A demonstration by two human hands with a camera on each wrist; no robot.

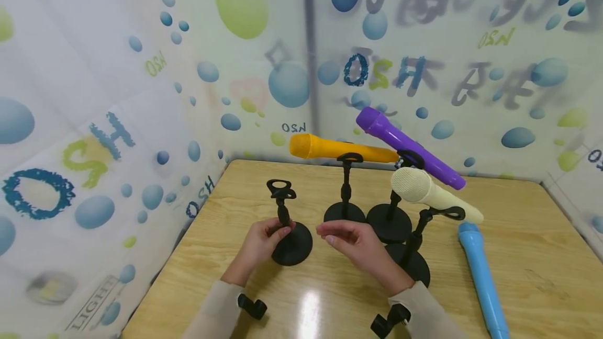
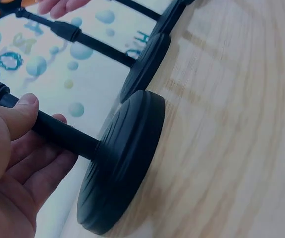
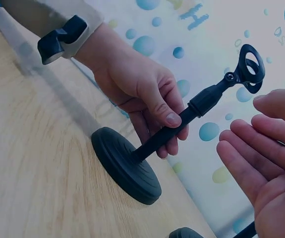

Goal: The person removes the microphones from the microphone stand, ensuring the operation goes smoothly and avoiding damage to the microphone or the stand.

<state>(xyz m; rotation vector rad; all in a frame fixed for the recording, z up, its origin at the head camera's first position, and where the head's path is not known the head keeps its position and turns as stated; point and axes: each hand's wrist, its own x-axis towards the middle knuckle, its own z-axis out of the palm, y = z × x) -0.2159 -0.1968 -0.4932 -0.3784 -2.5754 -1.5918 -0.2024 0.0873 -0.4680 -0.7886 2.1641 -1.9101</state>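
My left hand (image 1: 263, 240) holds the pole of a black microphone stand (image 1: 296, 247), thumb on one side and fingers round the other. The stand's clip (image 3: 251, 69) has no microphone in it. Its round base is low on the wooden table, as the left wrist view shows. To the right, my right hand (image 1: 360, 245) hovers with its fingers extended and nothing in its grasp. In the right wrist view its palm (image 3: 276, 198) faces the held stand, a short gap away.
Three more black stands carry an orange microphone (image 1: 330, 148), a purple microphone (image 1: 410, 146) and a cream microphone (image 1: 435, 195). At the right a blue microphone (image 1: 482, 279) lies on the wooden table (image 1: 542, 255). Walls with a bubble print (image 1: 289, 85) border the table.
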